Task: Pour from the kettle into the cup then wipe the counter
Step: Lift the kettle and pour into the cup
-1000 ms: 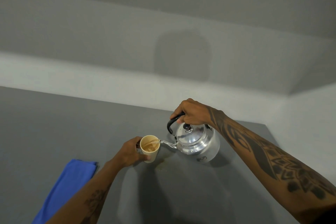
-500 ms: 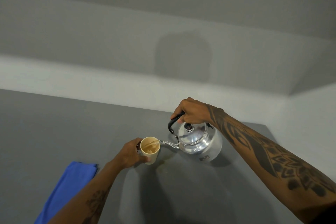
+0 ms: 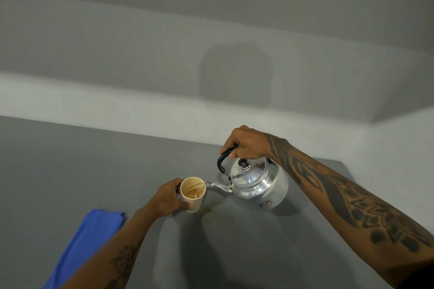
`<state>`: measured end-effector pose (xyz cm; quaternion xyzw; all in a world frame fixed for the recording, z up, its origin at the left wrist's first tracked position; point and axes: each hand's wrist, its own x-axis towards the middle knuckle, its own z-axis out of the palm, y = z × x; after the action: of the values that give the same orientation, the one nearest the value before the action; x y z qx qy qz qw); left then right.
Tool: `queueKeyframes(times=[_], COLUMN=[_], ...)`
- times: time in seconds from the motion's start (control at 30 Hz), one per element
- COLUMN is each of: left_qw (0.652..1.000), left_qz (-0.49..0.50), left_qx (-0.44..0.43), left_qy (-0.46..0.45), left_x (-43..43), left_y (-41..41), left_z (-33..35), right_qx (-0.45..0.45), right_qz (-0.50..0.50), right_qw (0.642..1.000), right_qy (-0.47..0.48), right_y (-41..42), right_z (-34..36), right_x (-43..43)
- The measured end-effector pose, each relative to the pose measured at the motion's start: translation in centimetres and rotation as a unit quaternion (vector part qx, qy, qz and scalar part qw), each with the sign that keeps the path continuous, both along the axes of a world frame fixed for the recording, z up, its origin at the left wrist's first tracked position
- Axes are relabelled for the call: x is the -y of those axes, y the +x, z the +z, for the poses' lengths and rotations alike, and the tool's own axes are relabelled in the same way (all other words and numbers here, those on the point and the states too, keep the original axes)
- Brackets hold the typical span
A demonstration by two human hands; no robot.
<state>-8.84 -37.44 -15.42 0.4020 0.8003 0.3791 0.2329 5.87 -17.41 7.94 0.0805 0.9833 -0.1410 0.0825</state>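
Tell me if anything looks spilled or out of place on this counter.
Yes: a faint yellowish wet patch lies on the grey counter, just right of the cup and below the kettle spout. It looks like spilled liquid. The blue cloth lies unused.

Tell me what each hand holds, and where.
Right hand grips the silver metal kettle by its black handle; left hand wraps the cream cup's side.

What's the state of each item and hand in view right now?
kettle: lifted, tilted, lid on, pouring
cup: upright on the counter, partly filled
blue cloth: folded, untouched
small spill: unwiped
right hand: gripping kettle handle
left hand: holding cup
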Motion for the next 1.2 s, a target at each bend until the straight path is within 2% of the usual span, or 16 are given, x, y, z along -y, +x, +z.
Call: queueKeyframes(times=[0.63,0.93,1.07,1.2], left_qw=[1.000,0.999,0.997,0.990], left_qz=[0.003,0.011,-0.008,-0.008], left_qx=[-0.004,0.013,-0.001,-0.045], left_qy=[-0.014,-0.027,-0.072,-0.135], left_x=[0.0,0.4,0.3,-0.9], left_y=[0.4,1.0,0.7,-0.2], left_z=[0.8,1.5,3.0,7.2], right_qx=[0.000,-0.026,-0.049,-0.073], right_qz=[0.008,-0.010,-0.044,-0.079], right_qw=[1.000,0.998,0.993,0.988], right_qy=[0.003,-0.047,-0.095,-0.115], right_y=[-0.3,1.1,2.4,3.4], right_z=[0.0,-1.4,-2.4,-3.2], right_x=[-0.2,-1.4,-2.3,-3.5])
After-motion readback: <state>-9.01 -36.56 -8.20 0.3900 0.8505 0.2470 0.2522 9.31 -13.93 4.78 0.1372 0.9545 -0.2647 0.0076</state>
